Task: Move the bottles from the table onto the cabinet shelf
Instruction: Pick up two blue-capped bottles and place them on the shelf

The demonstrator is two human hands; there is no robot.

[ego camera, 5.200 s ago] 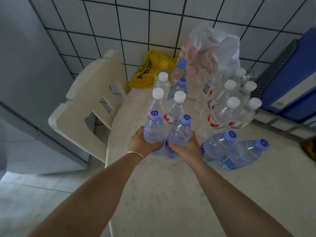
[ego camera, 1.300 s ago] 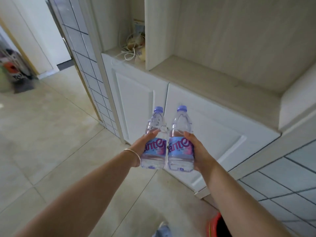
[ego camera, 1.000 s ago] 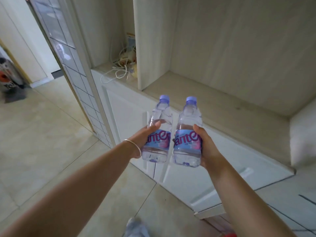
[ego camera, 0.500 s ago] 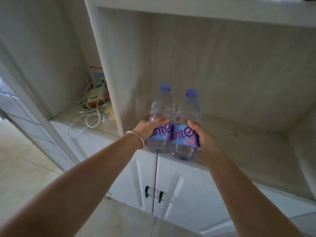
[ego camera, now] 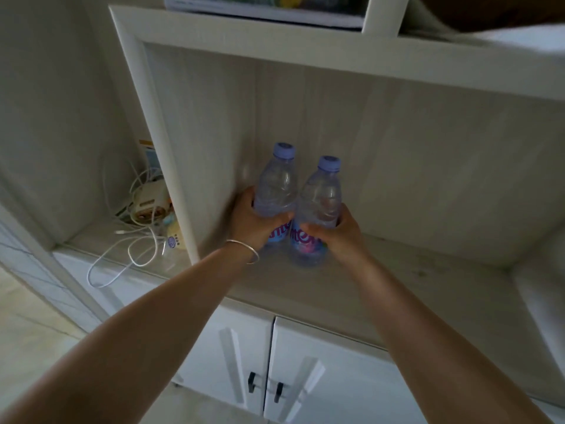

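Two clear water bottles with lilac caps and blue-pink labels stand side by side at the back left of the cabinet shelf (ego camera: pixel 428 270). My left hand (ego camera: pixel 250 221) grips the left bottle (ego camera: pixel 276 185) around its middle. My right hand (ego camera: pixel 336 232) grips the right bottle (ego camera: pixel 322 197) the same way. Both bottles are upright and close to the shelf's back wall, their bases on or just above the pale wood board. A thin bangle circles my left wrist.
A white divider panel (ego camera: pixel 171 166) bounds the shelf on the left. Beyond it lies a tangle of white cables and a power strip (ego camera: pixel 143 206). White cabinet doors with black handles (ego camera: pixel 264 390) sit below. An upper shelf edge (ego camera: pixel 336 56) runs overhead.
My arms have reached forward and carried both bottles from the shelf's front edge deep into the shelf, near its back left corner. The view has come closer and tilted up.
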